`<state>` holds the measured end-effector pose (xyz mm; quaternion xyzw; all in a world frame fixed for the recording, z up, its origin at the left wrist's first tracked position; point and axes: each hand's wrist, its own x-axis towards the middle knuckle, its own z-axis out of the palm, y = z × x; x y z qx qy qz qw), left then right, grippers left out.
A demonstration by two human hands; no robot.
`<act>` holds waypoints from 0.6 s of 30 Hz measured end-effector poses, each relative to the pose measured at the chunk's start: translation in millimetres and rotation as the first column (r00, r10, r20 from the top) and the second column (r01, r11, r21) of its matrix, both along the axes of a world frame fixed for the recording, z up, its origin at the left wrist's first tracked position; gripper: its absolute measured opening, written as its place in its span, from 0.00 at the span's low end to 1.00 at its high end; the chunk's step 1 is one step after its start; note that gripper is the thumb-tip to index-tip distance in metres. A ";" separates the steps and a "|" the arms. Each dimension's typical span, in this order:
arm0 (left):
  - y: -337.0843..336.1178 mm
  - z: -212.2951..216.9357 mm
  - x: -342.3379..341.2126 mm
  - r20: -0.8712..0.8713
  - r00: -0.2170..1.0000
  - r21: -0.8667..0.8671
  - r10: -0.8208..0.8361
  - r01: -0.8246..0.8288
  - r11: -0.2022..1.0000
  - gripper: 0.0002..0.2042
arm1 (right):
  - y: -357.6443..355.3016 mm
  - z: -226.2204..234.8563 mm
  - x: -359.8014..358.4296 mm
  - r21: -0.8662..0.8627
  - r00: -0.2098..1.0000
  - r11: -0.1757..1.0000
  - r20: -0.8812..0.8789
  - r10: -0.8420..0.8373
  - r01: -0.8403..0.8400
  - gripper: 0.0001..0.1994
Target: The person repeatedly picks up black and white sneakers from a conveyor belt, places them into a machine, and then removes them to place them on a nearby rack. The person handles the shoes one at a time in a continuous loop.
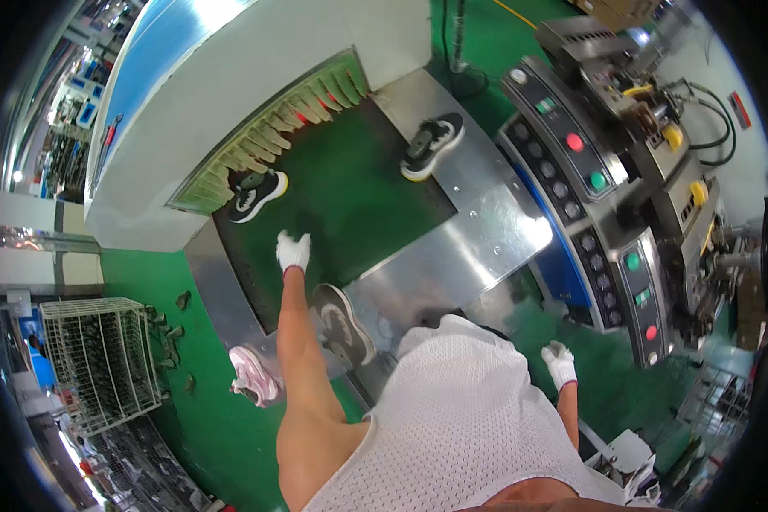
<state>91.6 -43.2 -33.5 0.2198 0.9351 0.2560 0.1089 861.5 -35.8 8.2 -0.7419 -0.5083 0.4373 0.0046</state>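
Over the green conveyor belt (350, 188), the left hand (293, 252) is stretched out in a white glove, curled loosely with nothing held in it. Nearest to it, a black shoe with a yellow-edged sole (256, 193) is seen lying just beyond and to the left, at the mouth of the tunnel hung with green strip curtains (273, 136). A second black shoe (433, 146) lies far to the right, on the belt's edge beside the steel plate (469, 247). The right hand (560, 363), also gloved, is held low at the near right, apart from everything; its grip cannot be told. A control panel with red and green buttons (584, 162) stands at the right.
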 end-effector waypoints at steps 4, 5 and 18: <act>6.5 -7.0 -96.9 -0.007 0.987 0.051 0.161 -0.160 0.986 0.51 | -3.4 7.7 -18.8 -0.206 0.985 0.979 0.171 0.041 -0.005 0.30; 21.8 29.3 -140.7 -0.040 0.984 0.049 0.176 -0.174 0.984 0.50 | -0.6 28.1 -43.6 -0.247 0.974 0.965 0.179 0.140 -0.093 0.31; 22.2 -20.5 -186.9 -0.139 0.990 0.318 0.014 0.032 0.947 0.25 | 132.2 65.0 -175.1 -0.073 0.901 0.922 0.198 0.386 -0.379 0.29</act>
